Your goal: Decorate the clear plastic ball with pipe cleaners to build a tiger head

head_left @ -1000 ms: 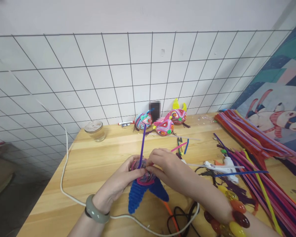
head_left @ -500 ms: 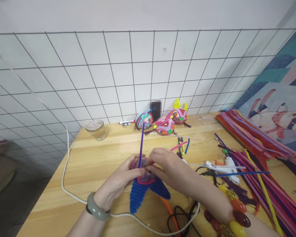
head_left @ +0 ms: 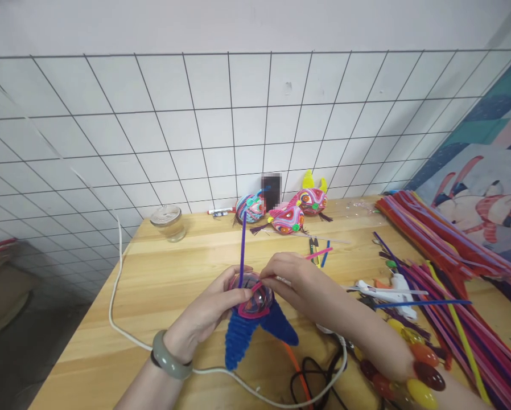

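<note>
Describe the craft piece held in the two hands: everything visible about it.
The round multicoloured pipe-cleaner craft piece has a coiled face rimmed in pink and two fuzzy blue ribbed points hanging below like a tail. A straight purple pipe cleaner stands up from its top. It is held just above the pale wooden table, facing the camera. The left hand cups its left side; the right hand pinches a pink strand at its upper right.

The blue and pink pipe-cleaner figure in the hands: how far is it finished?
Done: the figure has two blue wrapped points and a pink-rimmed round centre. In hand: the left hand steadies it, the right hand pinches a pink strand; a purple stem stands unwound. Compared with the finished figures, horns and face details are missing.
</note>
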Tool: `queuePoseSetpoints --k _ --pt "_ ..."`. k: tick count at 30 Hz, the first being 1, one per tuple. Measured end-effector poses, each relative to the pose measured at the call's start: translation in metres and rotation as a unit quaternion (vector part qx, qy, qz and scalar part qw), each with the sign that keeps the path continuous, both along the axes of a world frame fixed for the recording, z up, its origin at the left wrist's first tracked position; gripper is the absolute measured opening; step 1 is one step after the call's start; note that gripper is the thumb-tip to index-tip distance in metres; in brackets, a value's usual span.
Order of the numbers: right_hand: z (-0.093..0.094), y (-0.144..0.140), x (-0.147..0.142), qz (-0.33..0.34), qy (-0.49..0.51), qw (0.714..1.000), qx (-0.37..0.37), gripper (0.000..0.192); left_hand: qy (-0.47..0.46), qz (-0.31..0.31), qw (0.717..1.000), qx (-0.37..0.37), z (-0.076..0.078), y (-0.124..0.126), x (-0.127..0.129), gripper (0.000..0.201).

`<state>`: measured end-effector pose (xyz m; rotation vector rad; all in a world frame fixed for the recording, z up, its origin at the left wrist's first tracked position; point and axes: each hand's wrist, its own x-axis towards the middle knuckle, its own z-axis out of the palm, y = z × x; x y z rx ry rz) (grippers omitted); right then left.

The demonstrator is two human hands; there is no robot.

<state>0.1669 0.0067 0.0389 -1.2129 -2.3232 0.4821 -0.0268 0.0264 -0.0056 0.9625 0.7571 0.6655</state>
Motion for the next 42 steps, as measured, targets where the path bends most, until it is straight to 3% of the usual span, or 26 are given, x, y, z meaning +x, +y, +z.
queuePoseSetpoints --k 42 --pt "-0.004 -0.016 -0.013 -0.043 -0.025 0.995 0.083 0.018 -0.018 0.003 0.999 -0.032 0.004 -0.002 -0.001 0.032"
